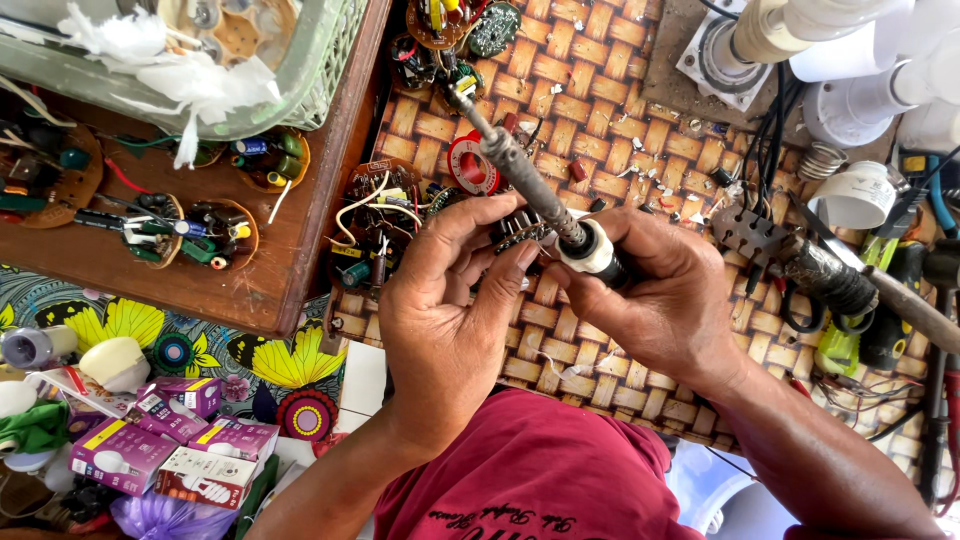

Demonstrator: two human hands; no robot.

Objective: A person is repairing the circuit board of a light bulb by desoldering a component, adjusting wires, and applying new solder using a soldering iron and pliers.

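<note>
The right hand (665, 300) holds a soldering iron (530, 180). Its fingers are wrapped tight around the dark handle, just behind a white collar. The iron is a long grey metal rod with dirty, burnt-looking patches. It is thin at the tip and thicker near the hand.

The rod slants up and to the left in the picture. Its tip sits near a round circuit board (435, 55) at the top of the mat. The handle end points down and to the right, into the palm.

The left hand (450, 300) is just beside the iron. Its fingers are bent close around a small dark part (515, 228) with little pins. The two hands almost touch.

Both hands are over a woven mat (600, 110). A wooden tray (280, 270) with more round boards lies along the mat's left edge. White bulb parts (850, 110) and black wires (770, 140) crowd the right side. Small pink boxes (170, 445) lie at the lower left. The mat has some bare room above and below the hands, with tiny scraps on it.
</note>
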